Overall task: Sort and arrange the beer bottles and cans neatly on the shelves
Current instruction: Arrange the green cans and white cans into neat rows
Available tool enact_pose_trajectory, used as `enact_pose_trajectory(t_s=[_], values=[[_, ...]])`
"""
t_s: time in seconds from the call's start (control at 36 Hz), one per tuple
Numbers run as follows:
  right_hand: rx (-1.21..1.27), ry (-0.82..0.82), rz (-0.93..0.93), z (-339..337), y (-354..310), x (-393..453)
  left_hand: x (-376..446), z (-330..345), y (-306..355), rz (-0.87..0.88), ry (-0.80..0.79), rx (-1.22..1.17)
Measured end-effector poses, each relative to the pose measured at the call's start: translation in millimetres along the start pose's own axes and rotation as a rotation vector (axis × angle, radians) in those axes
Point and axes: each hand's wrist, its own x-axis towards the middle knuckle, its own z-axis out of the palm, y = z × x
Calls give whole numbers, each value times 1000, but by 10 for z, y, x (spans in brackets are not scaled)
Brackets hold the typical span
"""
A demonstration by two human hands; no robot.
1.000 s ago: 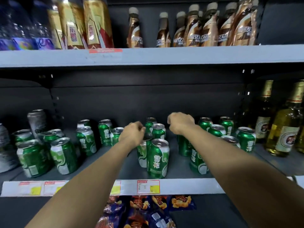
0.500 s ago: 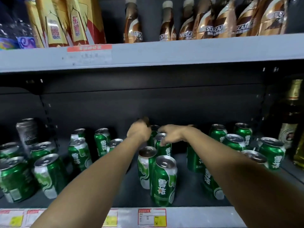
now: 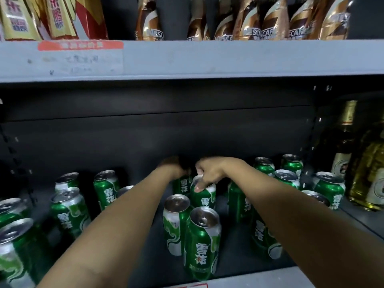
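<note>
The green beer can (image 3: 202, 193), with white swirl, Chinese characters and silver top, stands upright in the middle of the lower shelf (image 3: 270, 277). The right hand (image 3: 209, 171) grips its rim, fingers (image 3: 198, 187) curled over the top. Just beside it, the left hand (image 3: 172, 168) reaches a rear can (image 3: 182, 185); its fingers are hidden, I cannot tell their state. Glass beer bottles (image 3: 345, 142) stand at right.

"NESCAFE" on brown bottles (image 3: 252, 21)
</note>
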Motion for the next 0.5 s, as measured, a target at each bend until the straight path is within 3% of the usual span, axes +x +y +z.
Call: enact_pose_trajectory(t_s=[0.17,0.5], values=[[179,-71,47,14,83,81,87,-27,-21,-32,37,-29],[271,-111,60,27,176,202,221,94,221,67,65,-81]])
